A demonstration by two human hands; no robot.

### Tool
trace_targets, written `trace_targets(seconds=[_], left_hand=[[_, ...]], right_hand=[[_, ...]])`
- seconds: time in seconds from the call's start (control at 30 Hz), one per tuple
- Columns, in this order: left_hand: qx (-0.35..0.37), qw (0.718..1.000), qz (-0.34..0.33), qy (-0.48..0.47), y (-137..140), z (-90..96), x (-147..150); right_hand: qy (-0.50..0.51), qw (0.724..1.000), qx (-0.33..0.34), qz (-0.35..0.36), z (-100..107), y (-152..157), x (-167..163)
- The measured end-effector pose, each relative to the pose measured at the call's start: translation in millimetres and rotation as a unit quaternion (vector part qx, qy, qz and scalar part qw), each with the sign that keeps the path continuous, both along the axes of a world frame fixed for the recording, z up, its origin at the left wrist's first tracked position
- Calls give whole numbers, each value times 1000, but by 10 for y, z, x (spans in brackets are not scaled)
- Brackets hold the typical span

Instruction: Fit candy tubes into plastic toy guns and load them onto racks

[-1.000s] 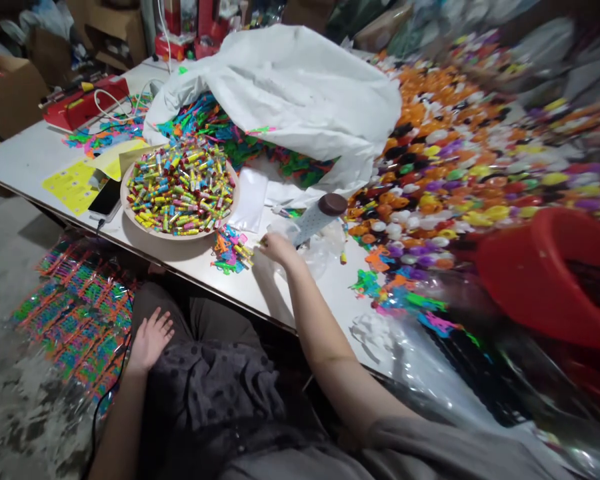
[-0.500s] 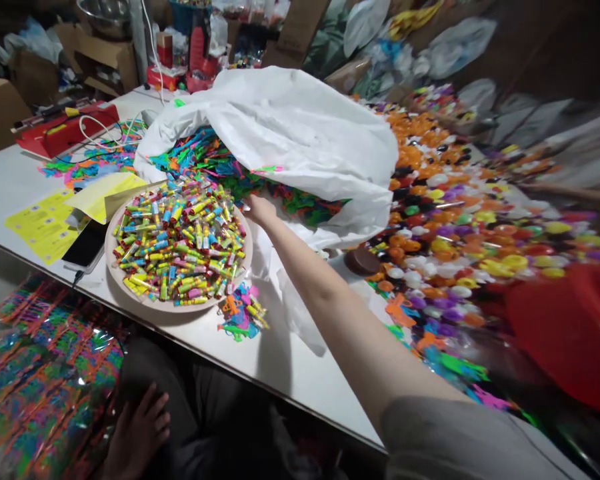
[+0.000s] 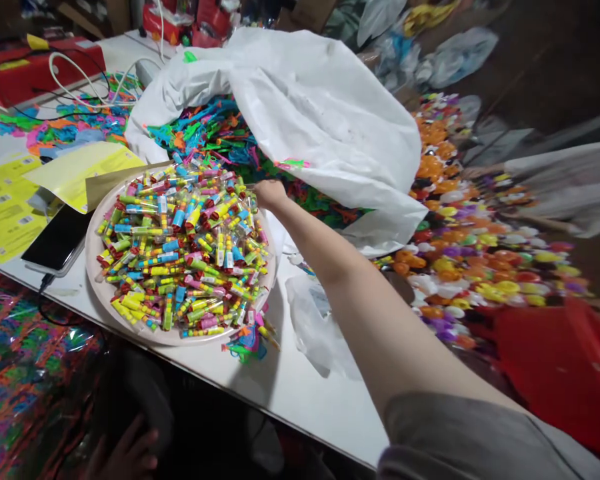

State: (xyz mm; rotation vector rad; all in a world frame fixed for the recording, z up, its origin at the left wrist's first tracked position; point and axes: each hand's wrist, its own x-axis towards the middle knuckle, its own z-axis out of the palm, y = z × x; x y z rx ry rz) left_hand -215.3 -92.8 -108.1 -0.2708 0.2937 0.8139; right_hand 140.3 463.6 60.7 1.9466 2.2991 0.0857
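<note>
A wide pale bowl (image 3: 99, 293) stands near the table's front edge, heaped with small clear tubes (image 3: 195, 247) of yellow, blue and pink pieces. My right hand (image 3: 271, 195) reaches to the bowl's far right rim. Its fingers are curled closed; their tips and whatever they grip are hidden at the rim. Behind it, a large white sack (image 3: 325, 100) gapes, full of bright plastic toy figures (image 3: 215, 133). My left hand (image 3: 127, 457) is low over my lap, below the table, with its fingers apart and holding nothing I can see.
A phone (image 3: 57, 237) on a cable and yellow printed sheets (image 3: 7, 213) lie left of the bowl. Crumpled clear plastic (image 3: 313, 327) lies under my right forearm. Many-coloured plastic pieces (image 3: 480, 260) are heaped at right, beside a red container (image 3: 555, 373).
My view has come closer, so the bowl looks larger and covers more of the small toys before it. My right hand remains at the rim. My left hand appears lower in view.
</note>
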Motion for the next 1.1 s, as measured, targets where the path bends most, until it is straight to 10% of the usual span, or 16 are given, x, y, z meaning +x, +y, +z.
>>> trace_targets(seconds=[0.23, 0.47, 0.77, 0.9, 1.1], left_hand=[[-7, 996, 35, 83, 175, 335, 177], [-38, 986, 60, 152, 183, 577, 291], [17, 968, 101, 231, 92, 693, 434], [30, 959, 113, 260, 56, 709, 441], [85, 922, 115, 361, 3, 676, 546]], right_hand=[[-30, 997, 51, -52, 663, -433, 30], [101, 988, 72, -97, 1091, -2111, 226], [57, 964, -90, -242, 594, -4305, 750], [42, 947, -163, -274, 214, -4651, 868], [130, 959, -80, -240, 124, -4714, 967]])
